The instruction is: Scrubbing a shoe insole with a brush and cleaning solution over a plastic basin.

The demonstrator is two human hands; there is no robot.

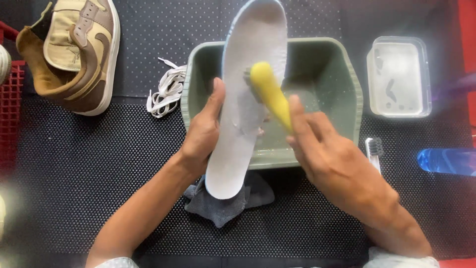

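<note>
My left hand [203, 134] grips a long white shoe insole [248, 59] by its left edge and holds it lengthwise over a green plastic basin [347, 94]. My right hand [327, 159] is closed around the yellow handle of a scrubbing brush [270, 94]. The brush's bristled head presses on the middle of the insole. The basin holds shallow cloudy water. A dark grey cloth [223, 203] lies under the insole's near end.
A brown and beige sneaker [74, 49] lies on its side at the top left, with white laces [166, 92] beside it. A clear plastic tub [399, 77], a toothbrush [374, 151] and a blue bottle [446, 161] sit at the right. Everything rests on a black dotted mat [74, 173].
</note>
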